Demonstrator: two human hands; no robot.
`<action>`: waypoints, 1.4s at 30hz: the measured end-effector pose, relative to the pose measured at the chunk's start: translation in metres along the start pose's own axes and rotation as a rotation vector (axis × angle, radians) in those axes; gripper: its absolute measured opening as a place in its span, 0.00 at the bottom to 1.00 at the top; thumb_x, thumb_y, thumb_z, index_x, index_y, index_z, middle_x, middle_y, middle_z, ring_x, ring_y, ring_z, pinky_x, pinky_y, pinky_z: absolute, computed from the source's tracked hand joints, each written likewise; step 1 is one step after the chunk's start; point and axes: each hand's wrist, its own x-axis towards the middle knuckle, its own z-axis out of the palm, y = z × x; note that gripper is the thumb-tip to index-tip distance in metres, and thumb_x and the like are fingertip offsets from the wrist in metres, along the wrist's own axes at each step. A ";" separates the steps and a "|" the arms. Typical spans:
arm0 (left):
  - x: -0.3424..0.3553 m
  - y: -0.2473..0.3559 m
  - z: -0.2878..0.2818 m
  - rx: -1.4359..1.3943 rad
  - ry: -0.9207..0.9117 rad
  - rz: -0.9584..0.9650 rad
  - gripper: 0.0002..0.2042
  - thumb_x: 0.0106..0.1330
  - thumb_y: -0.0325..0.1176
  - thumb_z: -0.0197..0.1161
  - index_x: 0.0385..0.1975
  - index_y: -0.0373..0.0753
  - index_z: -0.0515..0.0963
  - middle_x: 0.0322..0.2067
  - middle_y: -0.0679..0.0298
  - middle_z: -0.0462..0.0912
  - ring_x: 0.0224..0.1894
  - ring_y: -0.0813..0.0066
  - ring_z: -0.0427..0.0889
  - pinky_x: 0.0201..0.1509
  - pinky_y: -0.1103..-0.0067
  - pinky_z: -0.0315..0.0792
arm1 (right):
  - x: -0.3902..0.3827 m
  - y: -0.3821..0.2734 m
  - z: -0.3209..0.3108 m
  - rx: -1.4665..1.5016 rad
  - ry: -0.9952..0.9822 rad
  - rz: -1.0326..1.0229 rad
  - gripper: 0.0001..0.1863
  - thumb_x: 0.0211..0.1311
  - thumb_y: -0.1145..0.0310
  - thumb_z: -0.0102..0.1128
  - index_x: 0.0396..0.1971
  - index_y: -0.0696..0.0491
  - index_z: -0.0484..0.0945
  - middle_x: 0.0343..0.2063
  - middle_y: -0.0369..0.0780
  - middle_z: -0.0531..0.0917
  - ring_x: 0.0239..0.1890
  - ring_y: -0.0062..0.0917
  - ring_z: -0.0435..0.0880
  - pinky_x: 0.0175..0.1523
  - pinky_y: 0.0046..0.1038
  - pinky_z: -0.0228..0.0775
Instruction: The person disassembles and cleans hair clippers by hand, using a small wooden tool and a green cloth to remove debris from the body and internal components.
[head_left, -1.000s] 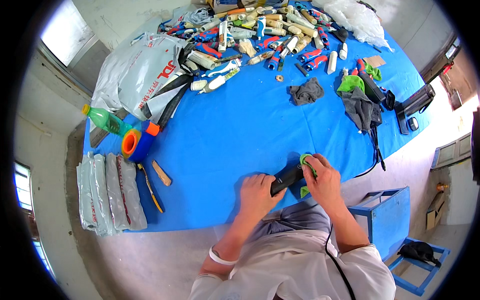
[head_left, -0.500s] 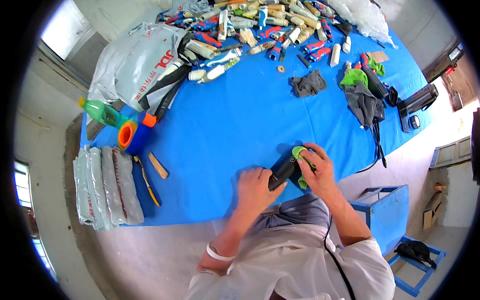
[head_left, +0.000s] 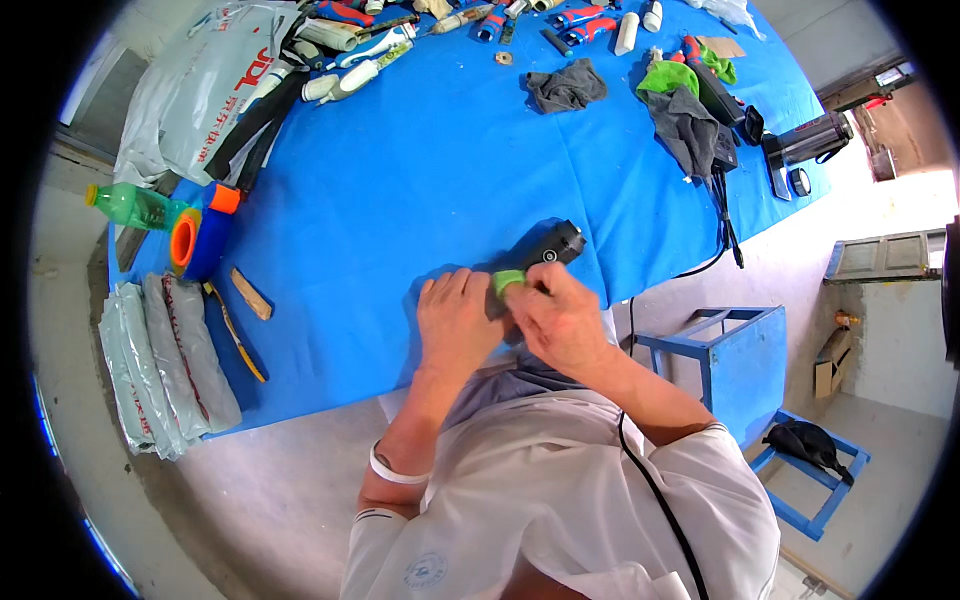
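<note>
A black cylindrical device [head_left: 552,244] with a round button on its side lies tilted near the table's front edge, its far end pointing up and right. My left hand [head_left: 458,318] is closed round its near end, which the fingers mostly hide. In my right hand [head_left: 562,318], the bent fingers pinch a small green cloth [head_left: 507,281] and press it against the device close to my left hand. Most of the cloth is hidden beneath the fingers.
Grey plastic packets [head_left: 170,360], a toothbrush [head_left: 236,335], a wood piece [head_left: 251,293], a tape dispenser [head_left: 203,240] and a green bottle [head_left: 130,205] lie left. A grey cloth [head_left: 567,86] is farther back. Cables [head_left: 727,220] hang at right above a blue stool [head_left: 745,362].
My right hand has moved with the green cloth from the device's far end down toward my left hand. The far end is now uncovered. The whole view has shifted.
</note>
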 end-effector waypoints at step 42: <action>0.005 0.006 -0.004 0.001 0.032 0.021 0.17 0.43 0.41 0.75 0.24 0.40 0.73 0.24 0.62 0.75 0.30 0.60 0.76 0.35 0.66 0.66 | 0.005 0.044 -0.007 0.358 0.182 0.286 0.10 0.64 0.75 0.60 0.44 0.60 0.80 0.53 0.51 0.78 0.28 0.30 0.82 0.35 0.26 0.73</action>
